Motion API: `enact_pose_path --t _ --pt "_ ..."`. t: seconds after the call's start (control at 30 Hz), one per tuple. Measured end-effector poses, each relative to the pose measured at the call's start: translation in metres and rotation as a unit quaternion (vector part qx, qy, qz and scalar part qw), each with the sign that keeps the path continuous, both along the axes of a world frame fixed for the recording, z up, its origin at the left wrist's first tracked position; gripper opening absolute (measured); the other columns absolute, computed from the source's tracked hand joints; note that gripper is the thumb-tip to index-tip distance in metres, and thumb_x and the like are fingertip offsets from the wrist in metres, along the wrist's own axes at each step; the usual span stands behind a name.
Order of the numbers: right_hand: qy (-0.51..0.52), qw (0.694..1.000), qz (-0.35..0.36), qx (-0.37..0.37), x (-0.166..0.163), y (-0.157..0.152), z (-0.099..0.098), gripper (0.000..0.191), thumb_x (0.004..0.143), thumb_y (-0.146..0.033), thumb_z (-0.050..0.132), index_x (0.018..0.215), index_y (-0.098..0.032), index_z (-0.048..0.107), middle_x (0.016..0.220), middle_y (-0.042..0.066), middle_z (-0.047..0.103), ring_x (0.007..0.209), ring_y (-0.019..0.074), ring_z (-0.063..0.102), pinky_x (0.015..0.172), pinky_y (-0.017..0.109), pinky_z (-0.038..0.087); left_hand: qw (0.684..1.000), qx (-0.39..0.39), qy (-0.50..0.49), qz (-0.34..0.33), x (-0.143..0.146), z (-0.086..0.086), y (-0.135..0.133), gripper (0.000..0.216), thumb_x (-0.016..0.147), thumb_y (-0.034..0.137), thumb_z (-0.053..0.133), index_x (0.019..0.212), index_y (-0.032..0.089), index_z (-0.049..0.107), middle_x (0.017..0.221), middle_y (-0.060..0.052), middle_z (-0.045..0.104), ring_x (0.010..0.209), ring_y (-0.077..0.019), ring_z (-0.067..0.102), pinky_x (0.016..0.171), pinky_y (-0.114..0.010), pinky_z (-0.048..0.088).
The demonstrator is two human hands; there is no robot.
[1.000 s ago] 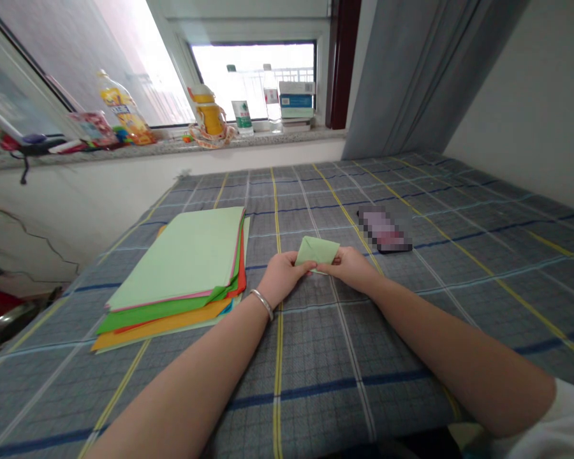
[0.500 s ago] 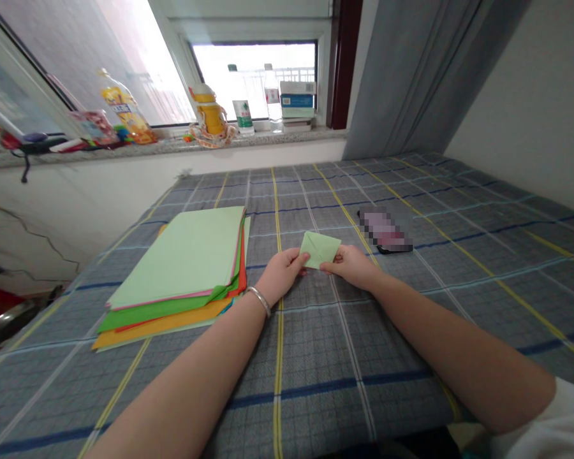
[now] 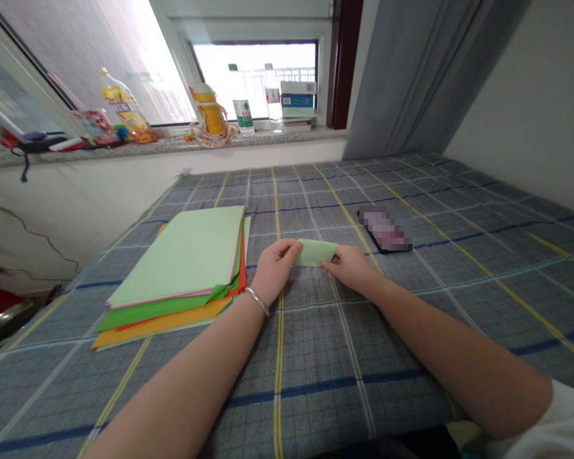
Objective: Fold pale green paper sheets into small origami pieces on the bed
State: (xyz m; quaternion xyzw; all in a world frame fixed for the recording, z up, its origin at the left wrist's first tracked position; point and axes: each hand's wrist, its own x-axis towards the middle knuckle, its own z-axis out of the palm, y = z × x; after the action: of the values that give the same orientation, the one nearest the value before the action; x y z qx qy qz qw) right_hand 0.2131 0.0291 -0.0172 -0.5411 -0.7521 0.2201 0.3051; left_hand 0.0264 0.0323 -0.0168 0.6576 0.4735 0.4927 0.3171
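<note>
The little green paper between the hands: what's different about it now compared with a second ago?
The folded green paper has gone from a pointed, envelope-like shape to a low flat strip. The left hand and right hand have kept their pinch on its ends throughout. The paper stack and the phone have not moved.

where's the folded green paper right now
In the head view the folded green paper sits mid-frame, pinched between the left hand and right hand, just right of the coloured paper stack.
</note>
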Motion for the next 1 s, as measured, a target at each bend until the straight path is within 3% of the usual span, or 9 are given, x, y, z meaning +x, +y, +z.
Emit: enact_pose_path --t 0.13,0.23,0.4,0.5,0.63,1.0 --pt "-0.040 0.998 -0.003 0.050 0.004 -0.001 -0.001 0.006 0.076 -0.025 0.066 0.073 -0.020 0.068 0.063 0.000 0.066 0.058 0.0150 0.058 0.054 0.026 0.039 0.998 0.060 0.022 -0.016 0.004 0.001 -0.007 0.018 0.083 0.032 0.058 0.089 0.020 0.069 0.087 -0.001 0.070 0.079 -0.0157 0.063 0.074 -0.027 0.048" --pt "-0.037 0.994 0.011 0.106 0.007 0.001 -0.004 0.007 0.079 -0.027 0.064 0.077 -0.022 0.068 0.072 0.001 0.069 0.067 0.0176 0.062 0.062 0.029 0.045 0.988 0.128 0.089 0.004 0.004 0.004 -0.010 0.013 0.085 0.028 0.059 0.086 0.022 0.070 0.087 -0.001 0.072 0.082 -0.0160 0.064 0.077 -0.029 0.049" --pt "0.024 0.959 0.032 0.279 0.008 0.001 -0.001 0.012 0.083 -0.024 0.060 0.092 -0.025 0.068 0.097 0.000 0.072 0.105 0.0221 0.060 0.092 0.039 0.044 0.942 0.267 0.205 0.009 0.003 0.010 -0.015 0.011 0.086 0.028 0.059 0.088 0.023 0.069 0.087 -0.001 0.073 0.085 -0.0170 0.063 0.082 -0.033 0.046" --pt "-0.003 0.942 0.064 0.329 0.008 -0.004 0.006 0.009 0.084 -0.025 0.060 0.089 -0.025 0.067 0.092 0.000 0.072 0.101 0.0211 0.061 0.093 0.039 0.044 0.918 0.311 0.248 0.007 0.005 0.012 -0.018 0.009 0.086 0.028 0.060 0.086 0.024 0.068 0.093 0.000 0.072 0.088 -0.0168 0.061 0.087 -0.036 0.042" --pt "-0.021 0.933 0.075 0.352 0.006 -0.009 0.011 0.007 0.084 -0.024 0.059 0.082 -0.025 0.066 0.086 0.001 0.071 0.090 0.0196 0.062 0.085 0.037 0.047 0.910 0.321 0.262 0.017 0.009 0.013 -0.021 0.009 0.086 0.029 0.060 0.082 0.023 0.066 0.091 0.001 0.071 0.086 -0.0161 0.060 0.088 -0.036 0.040" --pt "0.042 0.944 0.106 0.311 0.010 -0.004 0.004 0.006 0.079 -0.020 0.065 0.077 -0.026 0.066 0.084 -0.003 0.073 0.094 0.0190 0.064 0.087 0.037 0.048 0.918 0.283 0.278 0.005 0.004 0.018 -0.021 0.013 0.090 0.026 0.054 0.082 0.023 0.064 0.091 0.001 0.070 0.089 -0.0166 0.058 0.089 -0.036 0.038"
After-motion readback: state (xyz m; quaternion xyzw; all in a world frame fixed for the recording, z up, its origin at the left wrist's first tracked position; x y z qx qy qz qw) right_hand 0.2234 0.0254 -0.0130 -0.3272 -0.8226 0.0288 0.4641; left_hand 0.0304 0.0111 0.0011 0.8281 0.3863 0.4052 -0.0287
